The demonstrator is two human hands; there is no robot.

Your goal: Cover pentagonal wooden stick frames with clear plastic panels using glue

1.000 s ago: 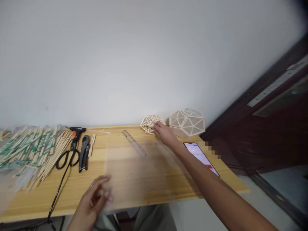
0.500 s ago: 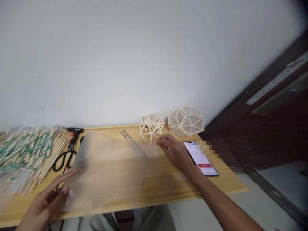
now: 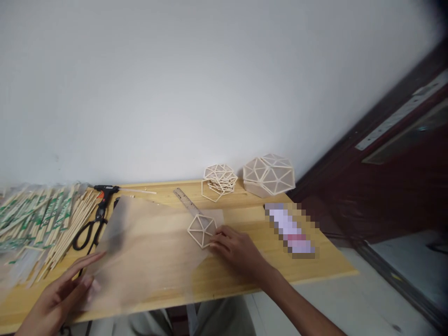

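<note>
Holding a pentagonal stick frame (image 3: pixel 203 230) over a translucent sheet (image 3: pixel 147 254), at the ruler (image 3: pixel 186 199)'s near end.
To my eye, the sheet could curl or slide if the left hand (image 3: pixel 63 291)'s light hold on its edge slipped; that hand is slightly parted, while the right hand (image 3: pixel 240 252) pinches the frame's right corner narrowly.

The table (image 3: pixel 245 210) stood before the wall (image 3: pixel 210 93). Packaged sticks (image 3: pixel 38 210) occupied its left end, with loose sticks (image 3: pixel 70 228), then the scissors (image 3: pixel 84 235) and glue gun (image 3: pixel 103 198), to their right. The sheet (image 3: pixel 147 252) lay centrally, the left hand (image 3: pixel 58 298) at its left edge. Over its right part was the pentagonal frame (image 3: pixel 203 230), left of the right hand (image 3: pixel 238 247). The ruler (image 3: pixel 185 199) extended behind this frame; farther back stood the frame stack (image 3: pixel 220 178), left of the polyhedral structure (image 3: pixel 269 175).
</note>
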